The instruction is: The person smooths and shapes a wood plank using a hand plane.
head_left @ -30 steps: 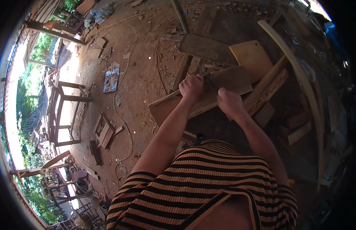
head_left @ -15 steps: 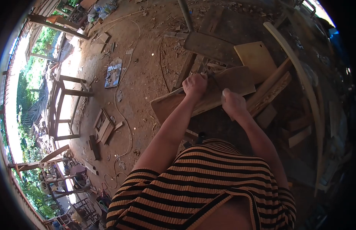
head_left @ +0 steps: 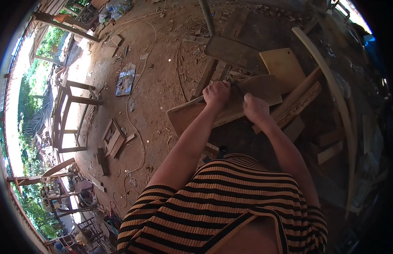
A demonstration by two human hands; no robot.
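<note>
A wide wooden board (head_left: 230, 111) lies at a slant in front of me, raised above the ground. My left hand (head_left: 217, 93) is closed in a fist over the board's far edge; what it holds is hidden by the fingers. Close by on the right, my right hand (head_left: 256, 109) is closed, thumb on top, above the same board. A thin dark tool (head_left: 238, 88) runs from the right hand's thumb toward the far edge, beside the left hand. Its exact kind cannot be made out.
Beyond the board are a dark plank (head_left: 234, 53) and a yellowish panel (head_left: 282, 65). A long curved strip of wood (head_left: 327, 70) stands at right, near rough timber (head_left: 289, 106). Leftward are a cable (head_left: 142, 144), a wooden frame (head_left: 80, 101) and scraps (head_left: 116, 142) on the dirt floor.
My right hand has shifted slightly up and left, closer to the left hand. The left hand and the board stay nearly where they were.
</note>
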